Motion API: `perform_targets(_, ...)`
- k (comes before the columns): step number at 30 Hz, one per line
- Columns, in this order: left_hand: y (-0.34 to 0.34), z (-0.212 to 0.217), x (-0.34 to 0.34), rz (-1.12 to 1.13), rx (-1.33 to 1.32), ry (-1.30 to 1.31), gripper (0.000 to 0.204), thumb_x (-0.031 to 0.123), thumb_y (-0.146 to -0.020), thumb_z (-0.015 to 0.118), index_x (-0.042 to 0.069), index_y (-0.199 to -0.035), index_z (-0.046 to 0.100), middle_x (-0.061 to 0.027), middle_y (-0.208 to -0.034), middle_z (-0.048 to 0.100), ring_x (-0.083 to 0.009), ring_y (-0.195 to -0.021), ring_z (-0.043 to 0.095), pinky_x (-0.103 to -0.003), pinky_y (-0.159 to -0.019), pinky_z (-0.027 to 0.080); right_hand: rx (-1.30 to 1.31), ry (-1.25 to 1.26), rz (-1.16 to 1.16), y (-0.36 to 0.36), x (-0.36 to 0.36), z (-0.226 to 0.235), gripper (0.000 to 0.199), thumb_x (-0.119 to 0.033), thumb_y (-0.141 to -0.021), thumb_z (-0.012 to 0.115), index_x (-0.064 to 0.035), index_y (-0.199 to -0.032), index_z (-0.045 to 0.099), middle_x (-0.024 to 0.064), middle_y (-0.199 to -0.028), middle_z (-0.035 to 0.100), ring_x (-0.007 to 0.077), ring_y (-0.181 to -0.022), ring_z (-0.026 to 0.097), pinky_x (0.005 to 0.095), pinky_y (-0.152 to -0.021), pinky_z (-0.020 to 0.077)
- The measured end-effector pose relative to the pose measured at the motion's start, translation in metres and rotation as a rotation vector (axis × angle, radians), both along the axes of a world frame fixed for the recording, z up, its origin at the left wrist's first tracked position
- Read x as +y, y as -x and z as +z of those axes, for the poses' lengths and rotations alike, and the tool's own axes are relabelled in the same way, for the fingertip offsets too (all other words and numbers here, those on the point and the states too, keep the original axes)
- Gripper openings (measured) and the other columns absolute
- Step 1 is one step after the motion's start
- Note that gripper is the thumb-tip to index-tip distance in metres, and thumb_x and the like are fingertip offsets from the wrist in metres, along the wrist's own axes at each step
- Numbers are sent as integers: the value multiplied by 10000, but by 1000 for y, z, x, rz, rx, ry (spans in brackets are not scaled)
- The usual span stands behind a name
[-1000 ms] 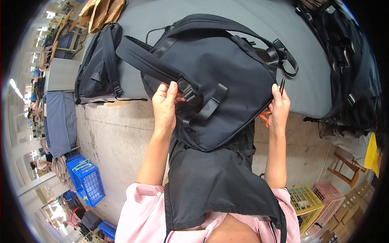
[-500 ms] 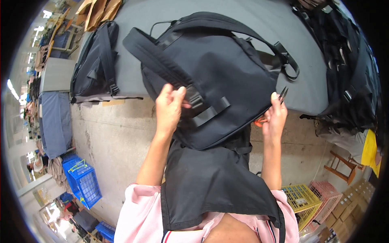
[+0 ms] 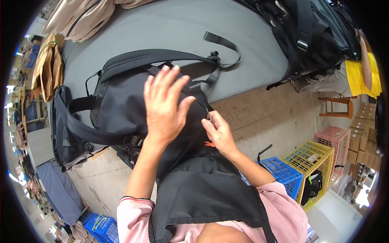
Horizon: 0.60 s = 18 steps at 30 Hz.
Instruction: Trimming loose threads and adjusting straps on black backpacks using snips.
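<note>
A black backpack [image 3: 121, 101] lies at the near edge of the grey table, its shoulder straps facing up. One long webbing strap [image 3: 229, 44] trails from it across the tabletop. Over the middle of the backpack is my left hand [image 3: 164, 107], fingers stretched and spread, holding nothing; whether the palm touches the fabric I cannot tell. At the backpack's right edge my right hand [image 3: 220, 133] is closed around thread snips [image 3: 210, 116]. Their dark blades point up toward the bag, and an orange bit shows below the fingers.
More black backpacks are heaped on the right of the table [image 3: 178, 24]; another backpack [image 3: 67, 129] lies left. Beige bags [image 3: 83, 18] and a brown paper bag [image 3: 48, 67] stand far left. Yellow [image 3: 310, 156] and blue crates [image 3: 279, 170] sit lower right. A yellow-clad person [image 3: 362, 77] is at far right.
My view has swung right. The backpack has turned and sits lower and further left. My left hand has left the strap buckle and spread open; the right keeps the snips.
</note>
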<state>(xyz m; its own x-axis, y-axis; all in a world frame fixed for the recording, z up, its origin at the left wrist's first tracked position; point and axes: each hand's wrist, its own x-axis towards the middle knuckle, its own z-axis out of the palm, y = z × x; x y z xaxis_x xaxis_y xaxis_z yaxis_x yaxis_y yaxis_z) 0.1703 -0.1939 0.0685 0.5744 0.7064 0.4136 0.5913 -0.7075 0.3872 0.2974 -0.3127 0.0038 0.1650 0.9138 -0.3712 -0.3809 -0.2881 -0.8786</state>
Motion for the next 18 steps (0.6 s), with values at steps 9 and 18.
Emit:
perform_targets(9, 0, -70, -10, -42, -34, 75, 415, 266, -853, 587, 49, -1201, 523, -100, -1280, 510, -279, -1269, 406, -482, -1076, 217, -164, -8, -316, -59, 18, -5, 255, -257, -965, 476, -31, -944, 592, -25, -602, 465, 46, -508, 436, 203, -464, 348)
perform_targets(18, -3, -52, -1, 122, -290, 264, 332, 122, -797, 647, 32, -1109, 581, -112, -1151, 590, -261, -1094, 539, -347, -923, 368, -933, -437, -100, -96, 115, -6, 266, -122, -826, 642, -38, -1077, 610, -4, -797, 502, 111, -660, 519, 267, -579, 438)
